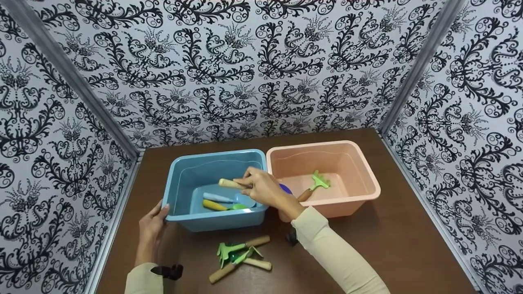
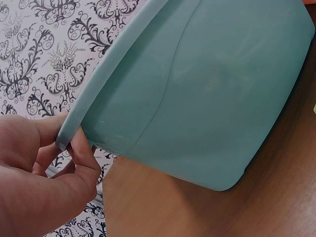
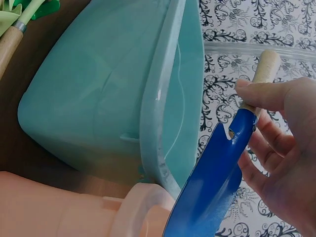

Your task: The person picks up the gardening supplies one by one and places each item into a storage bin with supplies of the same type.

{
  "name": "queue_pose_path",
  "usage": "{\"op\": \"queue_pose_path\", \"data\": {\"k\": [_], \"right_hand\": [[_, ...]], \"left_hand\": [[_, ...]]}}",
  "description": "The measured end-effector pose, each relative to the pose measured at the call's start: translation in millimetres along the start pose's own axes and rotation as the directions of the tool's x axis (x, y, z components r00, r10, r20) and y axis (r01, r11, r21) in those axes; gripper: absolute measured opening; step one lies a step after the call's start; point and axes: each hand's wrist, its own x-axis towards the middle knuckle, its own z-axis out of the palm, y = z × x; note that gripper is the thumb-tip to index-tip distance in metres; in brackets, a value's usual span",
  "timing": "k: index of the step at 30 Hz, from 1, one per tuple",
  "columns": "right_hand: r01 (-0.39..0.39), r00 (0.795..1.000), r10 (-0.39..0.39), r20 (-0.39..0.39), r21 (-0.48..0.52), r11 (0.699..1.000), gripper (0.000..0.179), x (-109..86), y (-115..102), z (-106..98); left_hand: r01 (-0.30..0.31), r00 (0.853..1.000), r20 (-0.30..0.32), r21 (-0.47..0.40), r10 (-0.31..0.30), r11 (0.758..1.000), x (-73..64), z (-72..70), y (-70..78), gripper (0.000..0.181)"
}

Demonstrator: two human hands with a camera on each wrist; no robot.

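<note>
My right hand point(image 1: 263, 188) pinches a hand trowel point(image 3: 210, 170) by its pale wooden handle, with the thumb on top. The trowel's blue blade points toward the peach tub point(image 1: 343, 209), and its handle end lies over the blue tub point(image 1: 220, 222). At the blue tub's left front corner, my left hand point(image 1: 151, 226) grips the rim between thumb and fingers, as the left wrist view shows. Inside the blue tub lie a light-blue-handled tool point(image 1: 217, 198) and a yellow-handled tool point(image 1: 214, 205). The right forearm and hand hide part of both tubs.
A green hand rake point(image 1: 320, 180) with a brown wooden handle leans inside the peach tub. Several green garden tools point(image 1: 241, 257) with wooden handles lie in a pile on the brown table point(image 1: 392, 253), in front of the blue tub. Patterned walls point(image 1: 261, 73) enclose the table.
</note>
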Motion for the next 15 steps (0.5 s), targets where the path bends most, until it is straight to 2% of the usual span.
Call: {"op": "queue_pose_path", "data": {"k": [8, 11, 15], "right_hand": [[0.037, 0.999, -0.037, -0.028, -0.007, 0.999, 0.036, 8.5, -2.1, 12.0], [0.047, 0.999, -0.048, -0.023, -0.027, 0.999, 0.036, 12.4, -3.7, 15.5], [0.027, 1.000, -0.027, 0.002, -0.030, 0.999, 0.037, 15.8, -4.7, 20.3]], "left_hand": [[0.000, 1.000, -0.024, -0.002, 0.000, 1.000, -0.2, -0.2, 0.1, 0.059], [-0.002, 0.999, -0.033, 0.020, 0.002, 1.000, 0.5, 0.1, -0.6, 0.059], [0.001, 0.999, -0.038, 0.007, 0.000, 1.000, 1.5, 1.5, -1.2, 0.059]]}}
